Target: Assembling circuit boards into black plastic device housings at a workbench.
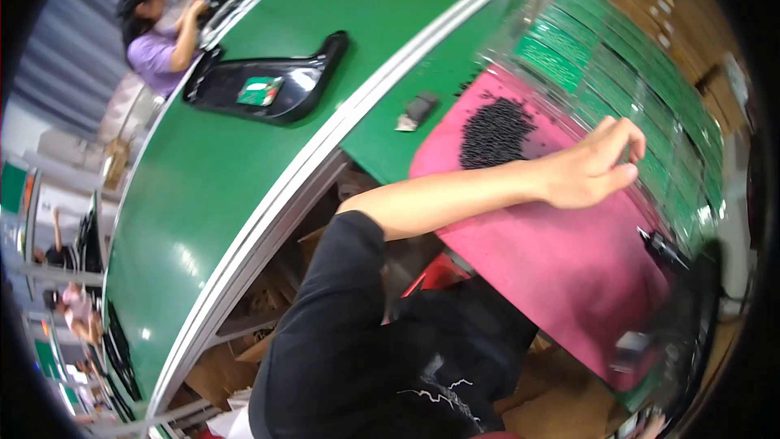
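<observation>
Green table (378, 142) and pink mat (552, 252) lie beneath the left hand (591, 169), near piled black pieces (494, 136), its fingers (627, 128) curled, any grip impossible to tell.

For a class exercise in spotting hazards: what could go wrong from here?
The loose black pieces on the pink mat might scatter, as the left forearm passes close by. The dark tool near the mat's edge could be knocked if the left hand swings toward it.
</observation>
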